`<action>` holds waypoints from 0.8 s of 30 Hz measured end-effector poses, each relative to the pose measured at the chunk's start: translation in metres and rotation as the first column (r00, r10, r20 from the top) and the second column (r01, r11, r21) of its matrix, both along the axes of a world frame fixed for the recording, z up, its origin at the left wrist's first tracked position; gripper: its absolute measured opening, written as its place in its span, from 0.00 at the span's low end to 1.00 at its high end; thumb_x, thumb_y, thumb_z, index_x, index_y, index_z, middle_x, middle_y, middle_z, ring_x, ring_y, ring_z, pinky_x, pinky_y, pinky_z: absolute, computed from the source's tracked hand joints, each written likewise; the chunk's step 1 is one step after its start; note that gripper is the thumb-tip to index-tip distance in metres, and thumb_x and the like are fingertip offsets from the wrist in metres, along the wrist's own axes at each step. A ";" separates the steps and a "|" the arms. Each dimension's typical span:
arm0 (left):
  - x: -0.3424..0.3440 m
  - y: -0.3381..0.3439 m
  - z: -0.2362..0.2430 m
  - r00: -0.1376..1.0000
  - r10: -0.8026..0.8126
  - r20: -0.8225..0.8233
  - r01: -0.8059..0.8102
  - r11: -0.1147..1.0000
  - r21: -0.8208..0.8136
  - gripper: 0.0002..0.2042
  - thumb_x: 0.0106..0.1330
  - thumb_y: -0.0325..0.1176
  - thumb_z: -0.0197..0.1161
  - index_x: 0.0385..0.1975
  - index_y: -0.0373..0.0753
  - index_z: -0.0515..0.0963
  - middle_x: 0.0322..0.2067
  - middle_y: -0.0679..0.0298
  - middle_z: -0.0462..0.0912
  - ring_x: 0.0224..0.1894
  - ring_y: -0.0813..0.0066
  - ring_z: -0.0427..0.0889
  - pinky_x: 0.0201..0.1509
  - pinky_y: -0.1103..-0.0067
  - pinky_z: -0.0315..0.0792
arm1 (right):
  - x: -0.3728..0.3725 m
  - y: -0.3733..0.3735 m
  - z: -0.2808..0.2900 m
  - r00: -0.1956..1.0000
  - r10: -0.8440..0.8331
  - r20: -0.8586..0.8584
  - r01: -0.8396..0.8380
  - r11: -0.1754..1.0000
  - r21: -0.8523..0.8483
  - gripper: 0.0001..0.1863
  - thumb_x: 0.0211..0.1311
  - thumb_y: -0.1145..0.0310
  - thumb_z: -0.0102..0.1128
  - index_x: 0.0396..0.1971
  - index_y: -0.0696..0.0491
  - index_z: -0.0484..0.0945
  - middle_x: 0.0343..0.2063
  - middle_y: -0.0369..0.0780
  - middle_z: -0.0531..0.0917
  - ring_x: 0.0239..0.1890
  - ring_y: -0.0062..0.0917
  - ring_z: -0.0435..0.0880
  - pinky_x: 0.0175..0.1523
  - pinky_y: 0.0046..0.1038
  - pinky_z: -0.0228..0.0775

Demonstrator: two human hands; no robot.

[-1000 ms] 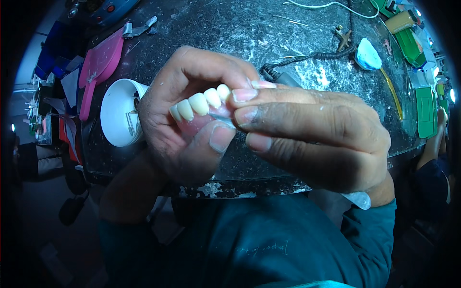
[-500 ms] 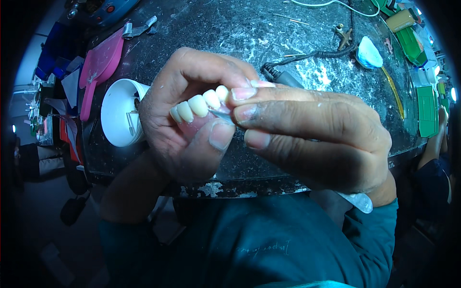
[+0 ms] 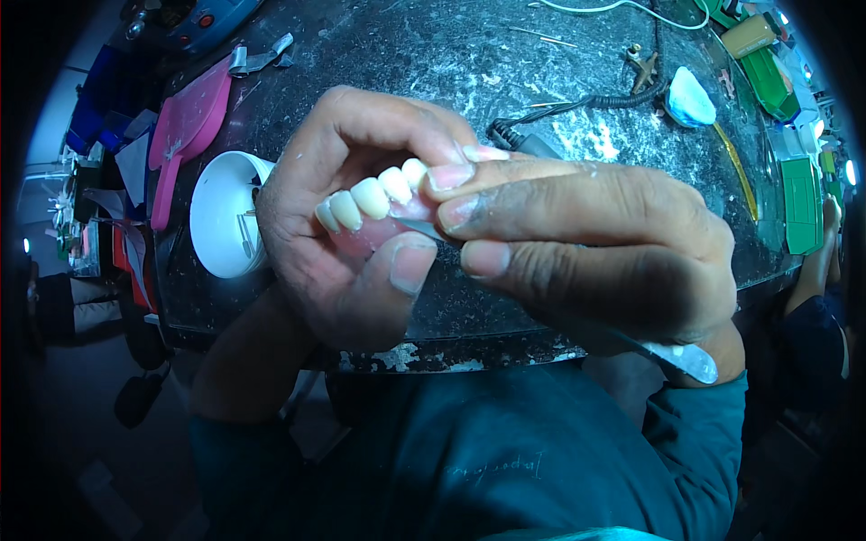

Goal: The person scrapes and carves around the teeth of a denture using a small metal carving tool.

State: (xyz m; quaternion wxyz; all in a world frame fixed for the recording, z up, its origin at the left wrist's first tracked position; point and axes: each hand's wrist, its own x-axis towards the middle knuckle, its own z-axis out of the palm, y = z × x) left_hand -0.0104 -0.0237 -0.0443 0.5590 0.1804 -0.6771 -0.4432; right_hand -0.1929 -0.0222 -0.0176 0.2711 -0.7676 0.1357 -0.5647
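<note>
My left hand (image 3: 334,270) is closed around a denture (image 3: 365,236) with a pink base and a row of cream-white teeth. Its thumb presses on the lower side of the pink base. In the fingers of my right hand (image 3: 604,243) is a metal carving tool (image 3: 690,362). One end of this tool touches the pink base just below the teeth, and its flat, spoon-like other end sticks out beneath the palm. Most of its shaft is hidden by my right hand. Both hands are raised over the front of the dark bench.
A white tub (image 3: 230,216) holding a metal tool stands beside my left hand, near a pink dustpan (image 3: 194,117). Behind my right hand lie a coiled cable (image 3: 591,108), a white-and-blue lump (image 3: 690,97), a yellow strip (image 3: 738,171) and green trays (image 3: 801,203). Pale dust covers the bench (image 3: 433,54).
The spoon-like end of the carving tool has swung slightly right as my right hand tilts. My left thumb has shifted a little down, away from the tool's tip. The denture stays nearly in place.
</note>
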 end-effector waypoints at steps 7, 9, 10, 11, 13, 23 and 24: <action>-0.001 0.000 -0.001 1.000 -0.014 -0.008 0.014 1.000 -0.003 0.27 0.60 0.54 0.63 0.40 0.34 0.66 0.37 0.54 0.76 0.40 0.67 0.77 0.49 0.67 0.73 | -0.004 0.002 0.010 0.990 -0.037 -0.134 0.040 0.999 0.026 0.09 0.43 0.80 0.71 0.27 0.58 0.83 0.32 0.46 0.84 0.38 0.36 0.86 0.47 0.39 0.81; -0.001 0.001 0.000 1.000 -0.004 -0.015 0.004 1.000 0.014 0.25 0.61 0.52 0.61 0.41 0.34 0.66 0.37 0.54 0.76 0.40 0.67 0.77 0.48 0.68 0.73 | -0.005 0.002 0.010 0.991 -0.040 -0.128 0.043 0.999 0.020 0.08 0.43 0.80 0.71 0.27 0.58 0.83 0.32 0.47 0.84 0.38 0.36 0.86 0.47 0.38 0.81; -0.001 0.001 0.000 1.000 -0.004 -0.014 0.004 1.000 0.015 0.25 0.61 0.52 0.61 0.41 0.34 0.66 0.37 0.54 0.76 0.40 0.67 0.77 0.48 0.68 0.73 | -0.004 0.002 0.009 0.991 -0.042 -0.126 0.045 0.999 0.023 0.08 0.43 0.80 0.71 0.27 0.58 0.83 0.32 0.47 0.84 0.37 0.36 0.86 0.47 0.38 0.81; -0.001 0.001 0.000 1.000 0.001 -0.013 -0.001 1.000 0.019 0.24 0.62 0.51 0.61 0.41 0.34 0.66 0.37 0.54 0.76 0.40 0.67 0.77 0.48 0.68 0.73 | -0.004 0.002 0.009 0.991 -0.044 -0.123 0.047 0.999 0.025 0.08 0.43 0.80 0.71 0.27 0.59 0.82 0.32 0.47 0.84 0.37 0.36 0.86 0.47 0.38 0.81; -0.001 0.002 0.000 1.000 0.007 -0.010 -0.007 1.000 0.023 0.23 0.62 0.50 0.60 0.41 0.34 0.66 0.37 0.54 0.76 0.40 0.67 0.77 0.47 0.68 0.73 | -0.003 0.003 0.010 0.991 -0.041 -0.124 0.045 0.998 0.032 0.08 0.43 0.80 0.71 0.27 0.59 0.82 0.31 0.47 0.84 0.37 0.36 0.86 0.47 0.38 0.81; -0.002 0.002 -0.002 0.999 -0.020 -0.038 0.022 0.999 0.040 0.22 0.63 0.49 0.60 0.41 0.35 0.66 0.37 0.54 0.76 0.40 0.68 0.77 0.47 0.68 0.73 | -0.004 0.004 0.038 0.911 -0.029 -0.412 0.079 0.991 0.105 0.09 0.44 0.80 0.70 0.28 0.59 0.81 0.32 0.47 0.84 0.37 0.37 0.86 0.46 0.39 0.81; -0.002 0.002 -0.001 0.998 -0.027 -0.059 0.030 0.998 0.060 0.22 0.63 0.49 0.60 0.41 0.35 0.66 0.37 0.54 0.76 0.40 0.68 0.77 0.47 0.69 0.73 | -0.005 0.004 0.041 0.875 -0.021 -0.484 0.082 0.991 0.105 0.09 0.44 0.80 0.70 0.28 0.59 0.81 0.32 0.47 0.84 0.37 0.37 0.86 0.46 0.39 0.81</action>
